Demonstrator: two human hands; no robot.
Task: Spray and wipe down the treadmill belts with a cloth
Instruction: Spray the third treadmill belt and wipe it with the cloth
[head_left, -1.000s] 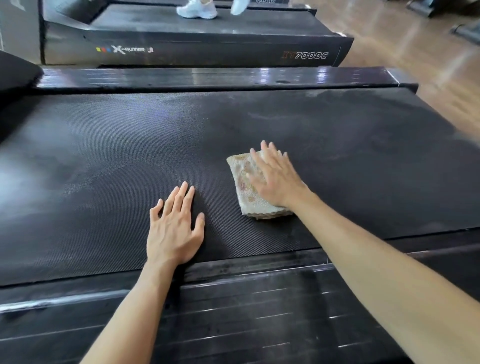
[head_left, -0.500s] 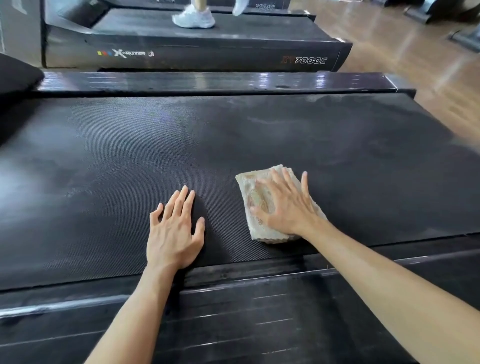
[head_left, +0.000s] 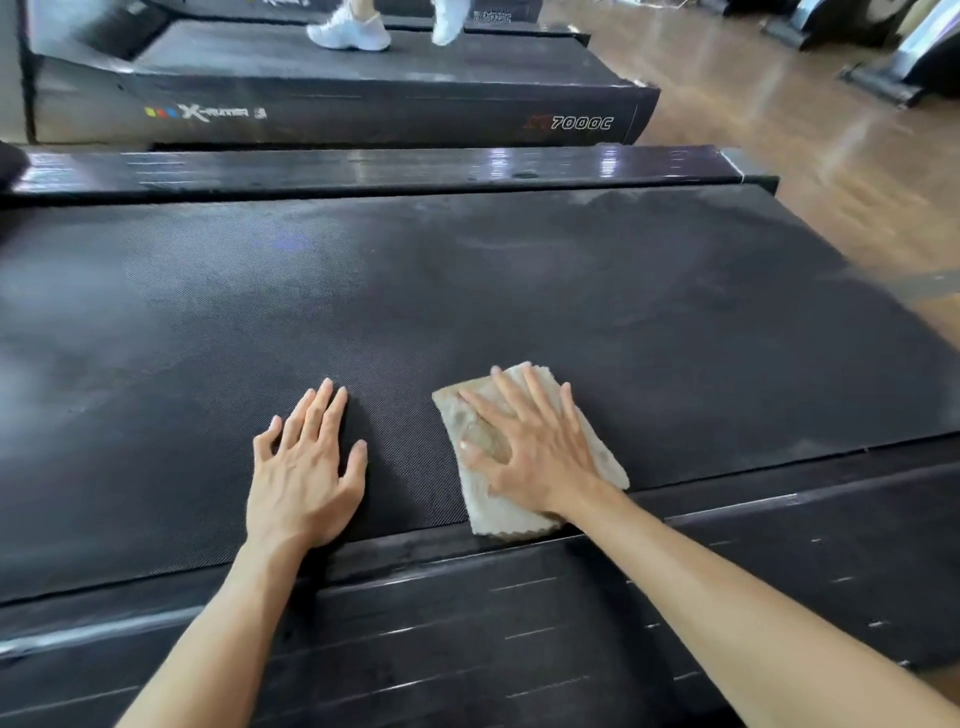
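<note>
My right hand (head_left: 540, 457) lies flat on the folded beige cloth (head_left: 524, 452), fingers (head_left: 519, 395) straight and spread apart, pressing it against the black treadmill belt (head_left: 467, 291). The cloth sits at the belt's near edge, its lower corner overlapping the dark side rail (head_left: 519, 623). My left hand (head_left: 306, 467) rests palm-down on the bare belt just beside the cloth, fingers straight and close together, thumb splayed, holding nothing. On the neighbouring treadmill (head_left: 363, 109) beyond, white shoes (head_left: 348, 32) stand on its belt. Wooden floor (head_left: 831, 171) lies to the right.
</note>
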